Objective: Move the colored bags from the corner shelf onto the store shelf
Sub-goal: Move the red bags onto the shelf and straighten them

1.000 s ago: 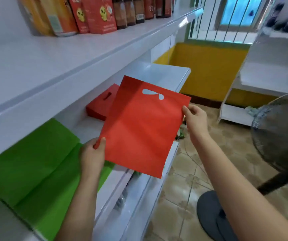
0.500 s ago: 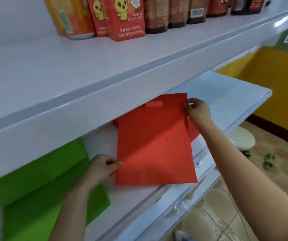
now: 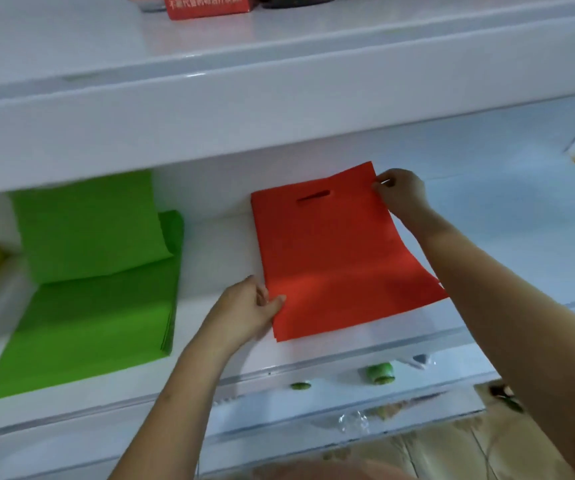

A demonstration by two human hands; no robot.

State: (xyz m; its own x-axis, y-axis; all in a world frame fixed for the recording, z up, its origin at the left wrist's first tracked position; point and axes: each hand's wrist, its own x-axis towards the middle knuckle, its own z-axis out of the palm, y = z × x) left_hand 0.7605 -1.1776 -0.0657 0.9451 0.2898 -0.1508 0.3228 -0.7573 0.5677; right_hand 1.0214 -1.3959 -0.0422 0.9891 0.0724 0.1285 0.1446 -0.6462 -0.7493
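Head view: both hands' fingers pinch one red bag (image 3: 334,258); two green stacks (image 3: 88,271).

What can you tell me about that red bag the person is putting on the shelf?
The red bag is flat, matte and cloth-like, with a slot-shaped handle hole cut near its far edge. It lies on the white shelf, its far end curling up against the back wall, seemingly on top of other red bags whose edges peek out beneath. The left hand pinches its near left corner, and the right hand pinches its far right corner. A stack of green bags lies apart to its left.
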